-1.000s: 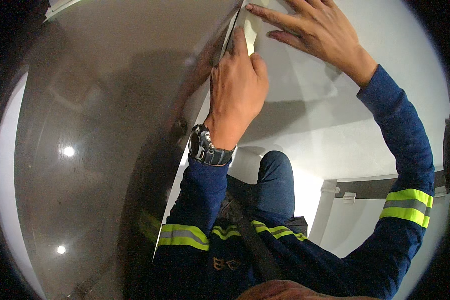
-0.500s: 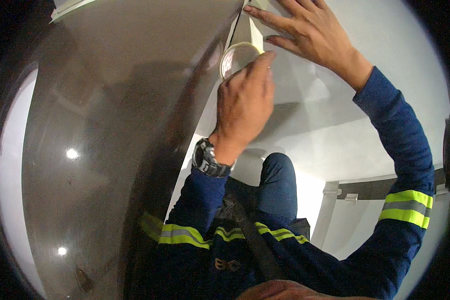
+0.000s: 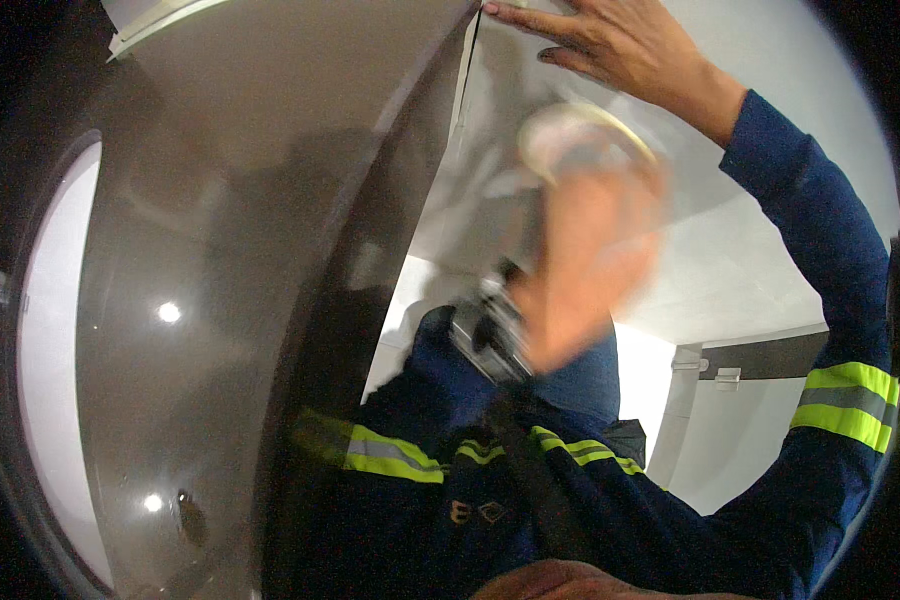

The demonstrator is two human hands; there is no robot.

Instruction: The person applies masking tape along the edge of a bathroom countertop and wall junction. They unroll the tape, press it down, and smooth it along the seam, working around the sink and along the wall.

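Note:
My left hand (image 3: 595, 255), smeared by motion, is closed on a roll of pale yellowish masking tape (image 3: 625, 128) in front of the white panel (image 3: 700, 225). The roll is blurred too, and how the fingers wrap it is hard to make out. Up at the top edge my right hand (image 3: 640, 50) lies against the white surface with its fingers stretched out. Its index fingertip touches the upper end of the dark gap (image 3: 473, 40) between the white panel and the glossy brown panel (image 3: 220, 200). I see no tape strip running between the two hands.
The brown panel fills the left side and reflects two lights. A white curved opening (image 3: 60, 360) shows at the far left, with a pale edge piece (image 3: 160, 22) above. A small white bracket (image 3: 727, 377) sits on a dark band at the lower right.
My left hand has swung right and away from the seam with the tape roll. The strip that stretched from the roll toward my right hand no longer shows. My right hand stays nearly in place.

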